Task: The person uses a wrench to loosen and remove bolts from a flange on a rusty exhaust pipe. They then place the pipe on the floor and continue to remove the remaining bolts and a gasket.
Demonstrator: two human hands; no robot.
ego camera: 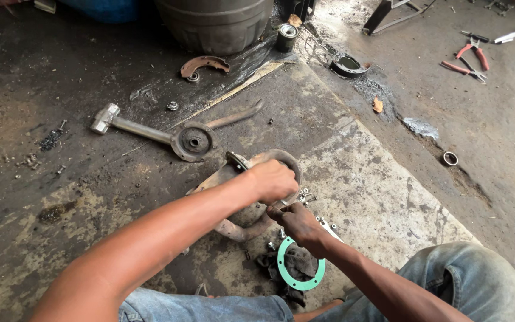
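My left hand is closed over the top of a rusty round brake backing plate that stands tilted on the concrete floor. A curved brake shoe arcs along the plate's upper rim and another shoe along its lower edge. My right hand grips the plate's right side just below the left hand; whatever sits between its fingers is hidden. Small bolts lie beside the hands. A green ring gasket rests on a dark rag under my right wrist.
An axle shaft with a round flange lies left of the plate, a loose brake shoe behind it. A large grey drum stands at the back. Red-handled pliers lie far right, a metal ring on the right. My knees frame the bottom.
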